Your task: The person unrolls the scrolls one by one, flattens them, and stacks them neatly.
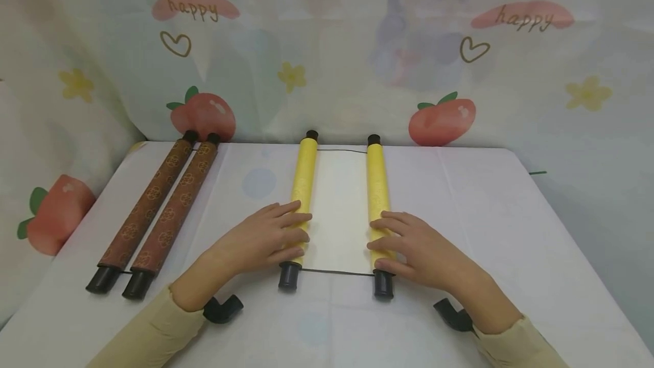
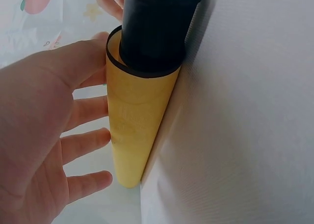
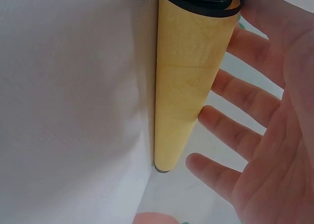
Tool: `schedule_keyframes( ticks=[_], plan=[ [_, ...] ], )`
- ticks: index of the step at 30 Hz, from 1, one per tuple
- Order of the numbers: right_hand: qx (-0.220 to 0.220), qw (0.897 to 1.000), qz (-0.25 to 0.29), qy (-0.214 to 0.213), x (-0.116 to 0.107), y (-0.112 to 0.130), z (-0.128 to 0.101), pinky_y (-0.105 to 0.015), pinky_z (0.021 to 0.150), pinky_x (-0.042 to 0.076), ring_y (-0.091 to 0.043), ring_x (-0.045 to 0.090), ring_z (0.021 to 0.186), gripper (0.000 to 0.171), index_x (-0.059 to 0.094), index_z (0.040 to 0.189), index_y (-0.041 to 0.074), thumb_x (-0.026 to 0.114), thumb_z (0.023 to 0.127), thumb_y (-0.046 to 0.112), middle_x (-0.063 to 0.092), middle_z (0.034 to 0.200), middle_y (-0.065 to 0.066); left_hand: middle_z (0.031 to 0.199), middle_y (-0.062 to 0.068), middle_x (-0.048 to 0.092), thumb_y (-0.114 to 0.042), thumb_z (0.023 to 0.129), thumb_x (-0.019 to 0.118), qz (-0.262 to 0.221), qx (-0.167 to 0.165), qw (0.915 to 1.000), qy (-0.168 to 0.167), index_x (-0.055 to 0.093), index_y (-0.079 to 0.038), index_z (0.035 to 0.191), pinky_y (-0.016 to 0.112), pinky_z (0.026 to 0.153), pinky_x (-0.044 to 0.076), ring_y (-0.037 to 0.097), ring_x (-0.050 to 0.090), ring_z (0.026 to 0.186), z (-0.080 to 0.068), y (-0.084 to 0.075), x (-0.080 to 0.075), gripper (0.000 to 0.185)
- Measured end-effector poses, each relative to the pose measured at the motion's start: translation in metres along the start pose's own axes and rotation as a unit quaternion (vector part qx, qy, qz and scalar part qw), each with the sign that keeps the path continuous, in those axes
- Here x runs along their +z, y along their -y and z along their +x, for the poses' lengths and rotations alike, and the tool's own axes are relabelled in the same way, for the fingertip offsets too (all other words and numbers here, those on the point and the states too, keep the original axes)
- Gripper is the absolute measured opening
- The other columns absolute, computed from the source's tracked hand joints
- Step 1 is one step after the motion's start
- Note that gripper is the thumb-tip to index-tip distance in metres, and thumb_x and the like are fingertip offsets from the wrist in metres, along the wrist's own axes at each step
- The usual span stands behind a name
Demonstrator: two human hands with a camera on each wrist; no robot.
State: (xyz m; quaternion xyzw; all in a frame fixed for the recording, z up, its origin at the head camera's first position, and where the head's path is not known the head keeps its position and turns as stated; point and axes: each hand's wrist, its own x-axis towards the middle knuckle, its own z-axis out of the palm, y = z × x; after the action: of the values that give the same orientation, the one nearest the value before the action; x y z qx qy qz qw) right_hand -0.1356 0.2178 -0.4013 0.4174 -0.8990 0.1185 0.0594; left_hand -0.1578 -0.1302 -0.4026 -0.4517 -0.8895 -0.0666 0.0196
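A yellow scroll lies partly unrolled at the table's middle, a strip of white paper [image 1: 339, 209] showing between its two rolls. My left hand [image 1: 265, 237] rests with straight fingers on the left yellow roll [image 1: 302, 186] near its front black cap [image 1: 289, 276]. My right hand [image 1: 414, 246] lies flat the same way on the right yellow roll [image 1: 377, 180], just behind its black cap [image 1: 383, 284]. The left wrist view shows the left roll [image 2: 137, 126] and cap [image 2: 154, 27] beside my spread left hand [image 2: 44, 130]. In the right wrist view my right hand's fingers [image 3: 245, 130] lie along the right roll [image 3: 189, 71].
A rolled-up brown patterned scroll [image 1: 155, 209] with black end caps lies at the left of the white table [image 1: 511, 231]. A printed curtain with peaches and hearts [image 1: 439, 118] hangs close behind the table's back edge.
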Motion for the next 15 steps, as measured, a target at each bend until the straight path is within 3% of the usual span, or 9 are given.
schedule_keyframes(
  ticks=[9, 15],
  plan=[
    [0.000, 1.000, -0.002, -0.005, 0.0000, -0.0019, 0.0003, -0.051, 0.107, 0.041, -0.036, 0.051, 0.133, 0.031, 0.075, 0.109, 0.022, 0.077, 0.085, 0.042, 0.065, 0.131, -0.006, 0.139, 0.002, 0.059, -0.043, 0.098, 0.062, 0.002, -0.002, 1.0000, -0.009, 0.070, -0.029, 0.125, 0.049, 0.113, 0.036, 0.031, 0.043, 0.139, -0.0013, 0.0037, -0.0010, 0.032],
    [0.020, 1.000, -0.005, 0.012, -0.0012, -0.0016, 0.0007, -0.049, 0.109, 0.039, -0.033, 0.049, 0.134, 0.033, 0.077, 0.111, 0.026, 0.078, 0.084, 0.043, 0.063, 0.131, -0.005, 0.137, 0.003, 0.059, -0.042, 0.097, 0.062, 0.016, 0.000, 0.9995, -0.027, 0.076, -0.028, 0.111, 0.047, 0.113, 0.037, 0.032, 0.045, 0.137, -0.0023, 0.0054, 0.0000, 0.024]
  ],
)
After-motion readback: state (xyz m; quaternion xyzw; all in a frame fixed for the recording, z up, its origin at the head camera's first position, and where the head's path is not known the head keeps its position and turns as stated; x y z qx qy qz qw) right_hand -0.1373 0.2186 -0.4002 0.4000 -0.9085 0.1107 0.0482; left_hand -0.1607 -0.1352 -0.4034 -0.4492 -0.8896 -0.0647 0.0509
